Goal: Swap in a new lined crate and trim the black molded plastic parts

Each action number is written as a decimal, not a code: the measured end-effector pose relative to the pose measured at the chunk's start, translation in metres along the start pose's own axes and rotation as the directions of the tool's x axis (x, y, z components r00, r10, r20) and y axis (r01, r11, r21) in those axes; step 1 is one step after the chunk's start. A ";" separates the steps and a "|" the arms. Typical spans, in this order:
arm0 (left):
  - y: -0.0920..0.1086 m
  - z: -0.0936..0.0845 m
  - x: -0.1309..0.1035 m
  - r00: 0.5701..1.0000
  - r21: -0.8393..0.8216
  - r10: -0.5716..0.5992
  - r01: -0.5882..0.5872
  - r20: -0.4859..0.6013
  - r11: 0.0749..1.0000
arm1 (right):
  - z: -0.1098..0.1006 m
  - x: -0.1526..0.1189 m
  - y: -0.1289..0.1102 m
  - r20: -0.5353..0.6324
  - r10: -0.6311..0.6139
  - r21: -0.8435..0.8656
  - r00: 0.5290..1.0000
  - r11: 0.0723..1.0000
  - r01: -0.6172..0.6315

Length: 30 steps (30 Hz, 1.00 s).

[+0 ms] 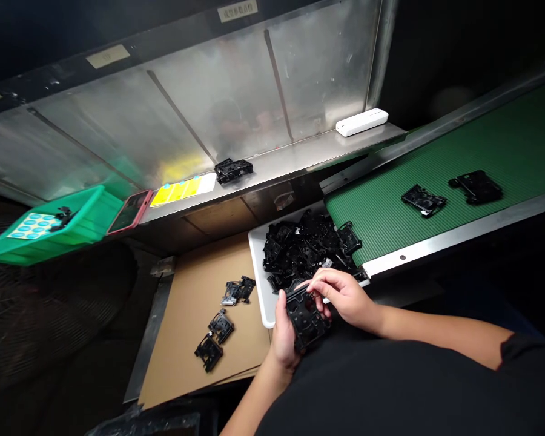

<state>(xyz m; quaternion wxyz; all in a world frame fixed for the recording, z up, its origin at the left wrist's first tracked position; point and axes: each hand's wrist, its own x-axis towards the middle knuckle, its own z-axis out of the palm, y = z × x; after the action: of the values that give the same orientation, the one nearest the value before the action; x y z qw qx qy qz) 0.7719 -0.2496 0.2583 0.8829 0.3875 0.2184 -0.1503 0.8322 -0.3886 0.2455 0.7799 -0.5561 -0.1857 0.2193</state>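
Close to my body, my left hand [285,332] grips a black molded plastic part [306,318], with the thumb along its left side. My right hand [340,293] is at the part's upper right corner, thumb and forefinger pinched together there. Whether something small sits in that pinch is hidden. Just beyond my hands stands a white bin [260,272] heaped with similar black parts [300,248]. On the cardboard [177,345] to the left lie several more black parts [221,326], some with silvery pieces.
A green conveyor belt [386,224] with black parts slopes down to the bin from the right. Along the metal ledge [286,166] are a white oblong device [362,122], black parts [232,171], yellow label sheets [177,191], a red-edged phone [131,212] and a green tray [79,227] holding blue round stickers.
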 end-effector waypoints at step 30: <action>0.085 -0.234 0.037 0.708 0.929 0.699 0.317 -0.099 -0.189 | 0.023 0.015 0.034 -0.147 -0.185 -0.425 0.972 0.899 0.107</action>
<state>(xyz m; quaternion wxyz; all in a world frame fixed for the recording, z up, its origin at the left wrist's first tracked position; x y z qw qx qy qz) 0.7774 -0.0226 0.1510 0.1380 0.9611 0.2353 0.0429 0.8281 -0.3527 0.2213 0.6724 -0.7108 -0.1966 0.0636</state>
